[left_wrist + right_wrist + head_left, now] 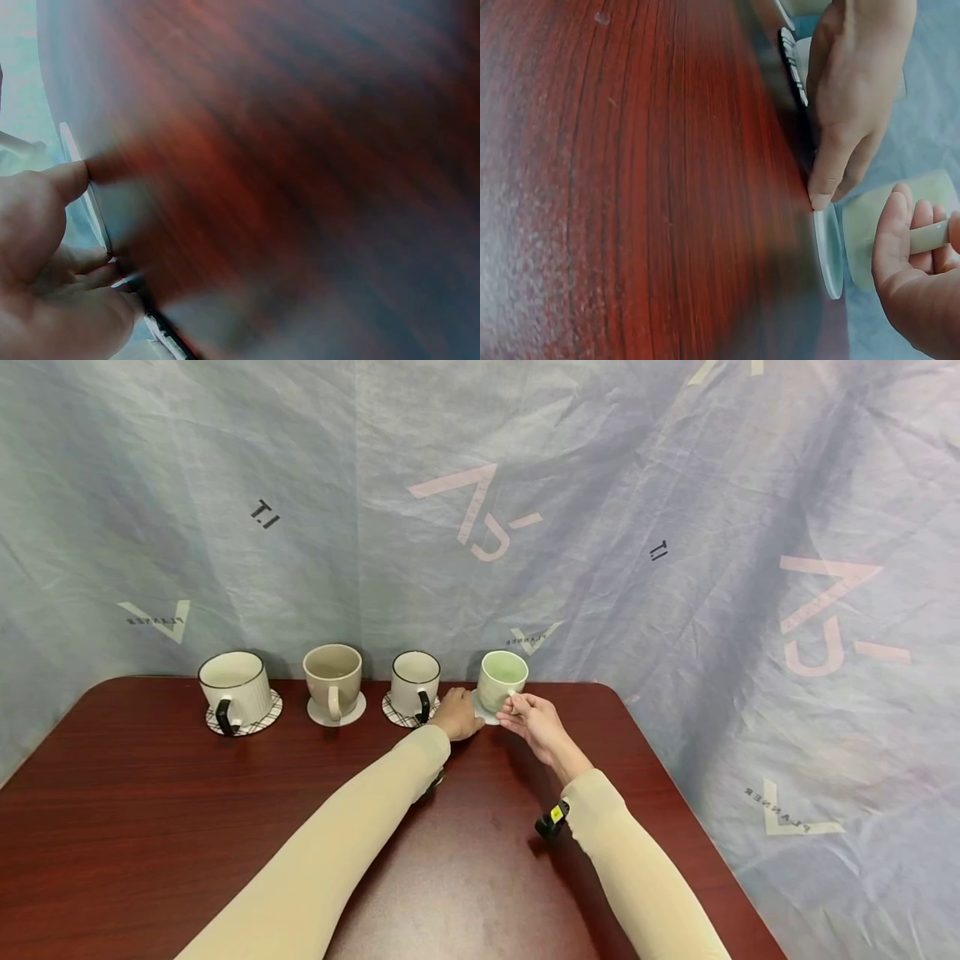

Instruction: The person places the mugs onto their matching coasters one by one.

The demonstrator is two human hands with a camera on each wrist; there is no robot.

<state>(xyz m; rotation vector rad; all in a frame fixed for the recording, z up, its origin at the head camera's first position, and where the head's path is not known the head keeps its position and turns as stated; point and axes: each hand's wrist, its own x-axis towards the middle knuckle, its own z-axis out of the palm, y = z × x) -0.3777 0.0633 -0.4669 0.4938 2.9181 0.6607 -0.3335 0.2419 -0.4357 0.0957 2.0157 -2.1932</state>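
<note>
A pale green mug (495, 681) is at the right end of the row of mugs. My right hand (538, 727) grips its handle (928, 237) with the fingers curled round it. In the right wrist view a narrow gap shows between the mug's base and the light round coaster (828, 251) below. My left hand (456, 714) reaches in from the left and holds that coaster's edge between thumb and fingers. Beside the left hand stands a white mug (414, 683) with a black rim and handle, on a checked coaster (397, 714).
Farther left a beige mug (332, 672) stands on a white coaster (356, 708). A ribbed white mug (243, 685) with a black handle sits on another checked coaster (268, 717). The dark red wooden table (187, 810) meets a grey printed curtain (360, 527) behind.
</note>
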